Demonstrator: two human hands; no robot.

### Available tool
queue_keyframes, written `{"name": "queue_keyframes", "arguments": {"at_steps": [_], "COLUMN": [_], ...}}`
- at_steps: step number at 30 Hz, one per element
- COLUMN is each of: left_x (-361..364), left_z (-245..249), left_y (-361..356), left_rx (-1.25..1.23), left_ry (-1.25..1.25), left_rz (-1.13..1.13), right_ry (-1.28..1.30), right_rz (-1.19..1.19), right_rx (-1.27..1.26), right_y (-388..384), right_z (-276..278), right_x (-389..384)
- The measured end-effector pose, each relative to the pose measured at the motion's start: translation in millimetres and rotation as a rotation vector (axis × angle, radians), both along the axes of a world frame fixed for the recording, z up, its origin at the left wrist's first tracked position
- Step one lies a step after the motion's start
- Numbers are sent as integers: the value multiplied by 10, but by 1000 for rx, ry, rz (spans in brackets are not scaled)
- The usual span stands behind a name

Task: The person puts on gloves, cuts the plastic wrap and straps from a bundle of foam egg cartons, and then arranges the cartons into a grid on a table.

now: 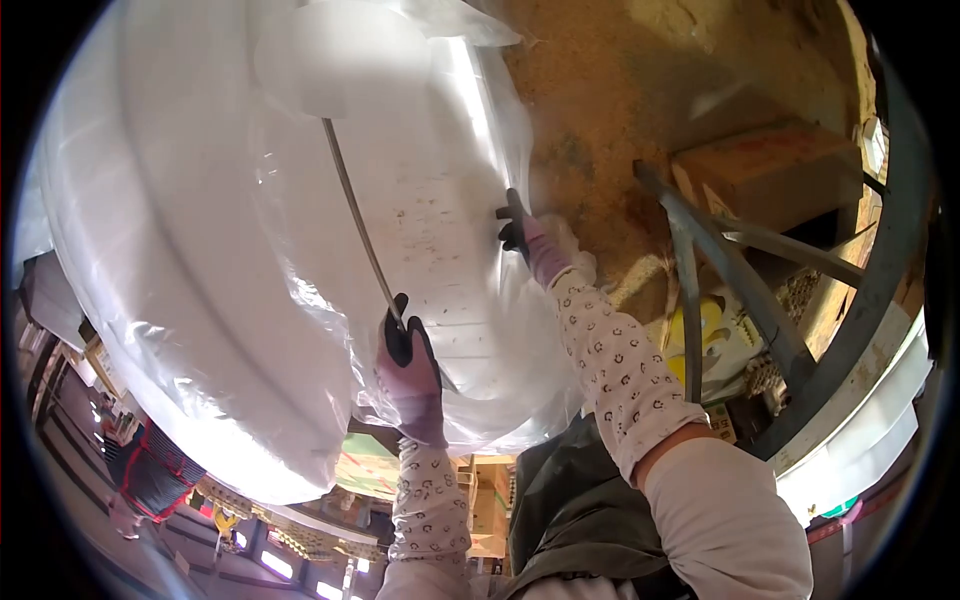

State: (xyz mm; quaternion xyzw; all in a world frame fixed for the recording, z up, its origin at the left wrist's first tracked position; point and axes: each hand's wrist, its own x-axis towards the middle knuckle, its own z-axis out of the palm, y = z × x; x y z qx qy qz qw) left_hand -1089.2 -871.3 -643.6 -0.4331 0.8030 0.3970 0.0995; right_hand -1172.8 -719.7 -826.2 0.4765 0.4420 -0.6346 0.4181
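My left hand (408, 375), in a pink-purple glove with dark fingertips, is closed around the thin metal handle (358, 215) of a long tool. A pale, rounded shape (340, 60) shows at the handle's far end, though its outline blends into the white behind it. Clear plastic sheeting (230, 330) covers a large white mass with ridges and folds. My right hand (528, 238), gloved the same way, lies at the sheeting's right edge with its dark fingers spread. Small brown specks (430, 225) dot the white surface between both hands.
At the right, dark metal bars (745, 275) join a curved rim beside a cardboard box (770, 175). A brown, stained surface (600, 100) lies beyond the sheeting. Cartons (490, 510) show below my arms. Another person (150, 470) in a dark, red-trimmed garment is at lower left.
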Motion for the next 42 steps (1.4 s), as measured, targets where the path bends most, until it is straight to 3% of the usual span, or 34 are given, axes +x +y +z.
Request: {"name": "queue_keyframes", "arguments": {"at_steps": [3, 5, 9, 11, 12, 14, 17, 18, 19, 20, 22, 24, 28, 29, 30, 32, 35, 38, 39, 40, 42], "left_x": [-33, -47, -28, -235, -292, -336, -353, -230, -191, -175, -232, -421, -50, 269, 275, 292, 283, 459, 578, 515, 612], "left_z": [83, 243, 494, 829, 938, 1177, 1512, 1510, 1592, 1681, 1931, 2296, 2497, 2498, 2739, 2950, 3398, 3749, 3800, 4186, 4410], "left_y": [13, -18, 250, 428, 502, 500, 543, 623, 622, 641, 683, 690, 755, 692, 715, 570, 565, 523, 501, 424, 89], "left_rx": [130, 229, 221, 232, 231, 111, -24, 88, 125, 158, 212, 228, 187, 220, 122, 197, 119, -66, -157, -32, 18], "left_ry": [79, 84, 165, 120, 175, 289, 453, 665, 652, 620, 534, 428, 754, 726, 498, 748, 859, 1007, 1119, 1062, 1203], "left_rz": [124, 275, 117, -49, 10, 3, -41, 104, 16, -14, -91, -262, -302, -300, -219, -258, -358, -383, -294, -324, -362], "right_ry": [-86, -45, 142, 346, 367, 426, 184, 270, 571, 1086, 496, 218, 205, 213, 219, 244, 299, 365, 391, 418, 486], "right_rz": [-20, -33, 199, 373, 367, 142, 176, 294, 506, 767, 505, 337, 323, 322, 324, 328, 327, 310, 299, 285, 231], "right_rx": [-185, -131, -3, 249, 490, 640, 593, 505, 396, 353, 225, 205, 145, 131, 117, 82, 20, -65, -97, -131, -215], "right_y": [110, 106, 12, 54, 150, 355, 691, 831, 956, 1143, 1154, 1190, 1178, 1170, 1151, 1099, 995, 833, 754, 671, 490], "right_z": [-882, -740, -970, -1203, -885, -780, -623, -682, -830, -1009, -576, -203, 334, 479, 607, 875, 1262, 1666, 1792, 1939, 2219], "right_x": [261, 195, 572, 920, 831, 770, 672, 848, 1091, 1401, 1374, 1319, 1187, 1154, 1111, 1064, 962, 879, 852, 821, 771]}}
